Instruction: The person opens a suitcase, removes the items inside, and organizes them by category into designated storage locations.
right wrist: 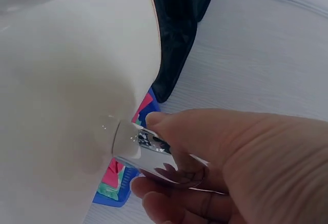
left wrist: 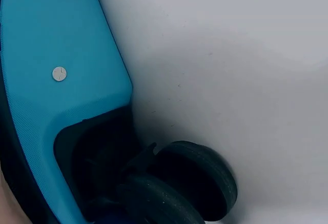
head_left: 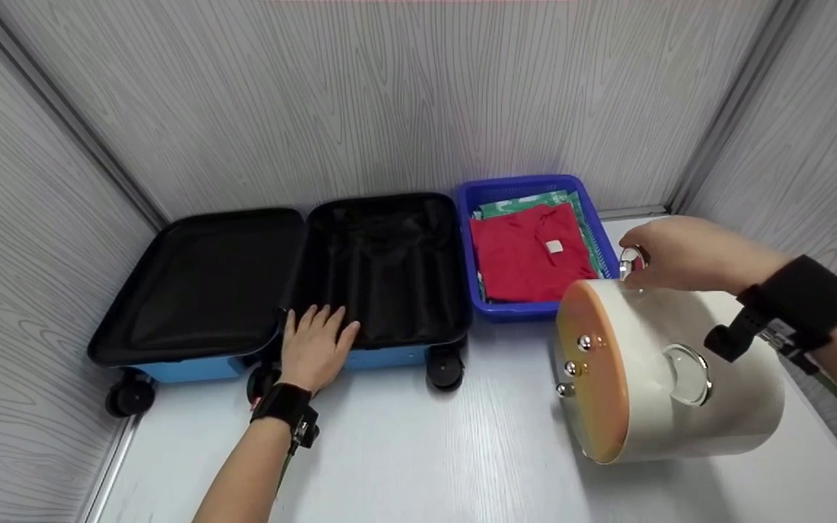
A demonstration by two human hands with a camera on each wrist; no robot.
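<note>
My left hand [head_left: 317,349] lies with extended fingers on the front rim of an open suitcase, near the hinge between its halves. The suitcase has a black lining [head_left: 389,290] and a blue shell [left wrist: 66,29]. My right hand [head_left: 680,254] grips a shiny metal fitting [right wrist: 148,152] on a cream, rounded case [head_left: 724,414], thumb on one side and fingers curled on the other. The case lies sideways, its orange end panel [head_left: 607,378] with several metal knobs facing left. A second chrome fitting [head_left: 691,374] shows on its near side.
Right of the suitcase, a blue plastic basket [head_left: 466,247] holds a folded red shirt [head_left: 520,254] over green patterned cloth [head_left: 535,203]. Black wheels [head_left: 445,370] stick out from the suitcase's front. Wood-grained panels [head_left: 389,94] enclose the back and sides of the white surface [head_left: 418,450].
</note>
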